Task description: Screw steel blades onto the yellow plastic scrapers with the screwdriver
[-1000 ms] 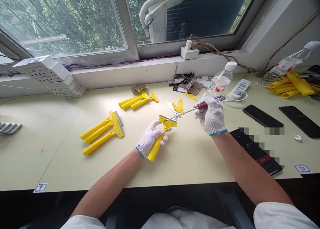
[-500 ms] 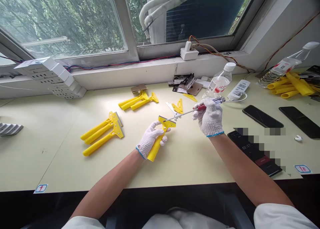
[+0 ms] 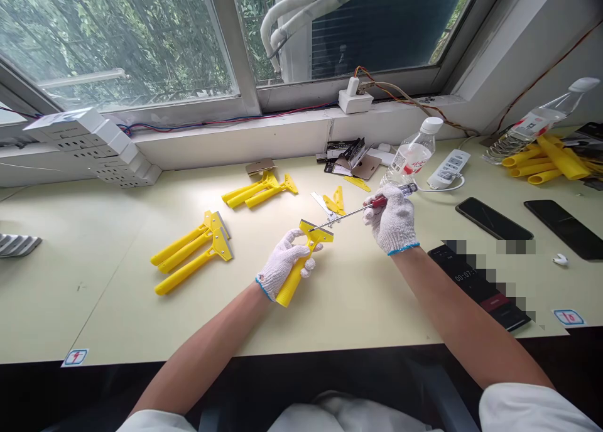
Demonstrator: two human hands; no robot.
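Note:
My left hand (image 3: 286,261), in a white knit glove, is wrapped round the handle of a yellow scraper (image 3: 291,284), its head tilted up and away from me. My right hand (image 3: 390,220), gloved too, grips a screwdriver (image 3: 346,216) with a red and clear handle. The screwdriver's tip meets the left part of the scraper's head; any screw under it is too small to make out. Just beyond lie loose yellow head pieces (image 3: 337,199), a metal blade (image 3: 320,203) and small screws. Several yellow scrapers (image 3: 191,256) rest left of my left hand, with more scrapers (image 3: 259,191) farther back.
A water bottle (image 3: 412,156) stands behind my right hand, beside a power strip (image 3: 448,169). Phones (image 3: 494,218) and an earbud (image 3: 560,260) lie on the right. Yellow handles (image 3: 560,159) are piled at far right. Black packaging (image 3: 348,156) sits by the wall; white boxes (image 3: 101,146) stand left.
The screwdriver's handle has shifted slightly left and turned a little within my right hand. Its tip stays at the scraper's head, and my left hand keeps its hold.

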